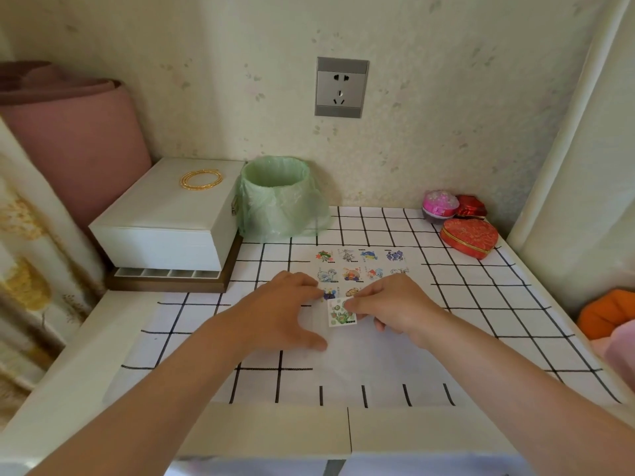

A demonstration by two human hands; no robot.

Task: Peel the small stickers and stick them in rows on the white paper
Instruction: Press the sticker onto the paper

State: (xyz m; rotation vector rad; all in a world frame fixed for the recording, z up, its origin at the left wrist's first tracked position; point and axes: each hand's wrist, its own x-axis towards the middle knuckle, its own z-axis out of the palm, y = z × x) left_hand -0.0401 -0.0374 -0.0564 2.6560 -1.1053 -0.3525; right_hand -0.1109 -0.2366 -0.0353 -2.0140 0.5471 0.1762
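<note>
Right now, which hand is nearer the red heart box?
Right. The right hand, pinching a sticker, sits nearer the person and left of the heart box. The left hand lies farther left, pressing on the white paper.

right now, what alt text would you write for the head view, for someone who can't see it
A person's right hand pinches a small green sticker over white paper on a grid-patterned tablecloth, while the left hand rests flat beside it. Beyond them other stickers sit in rows on the paper, and a green-lined bin stands behind.
</note>
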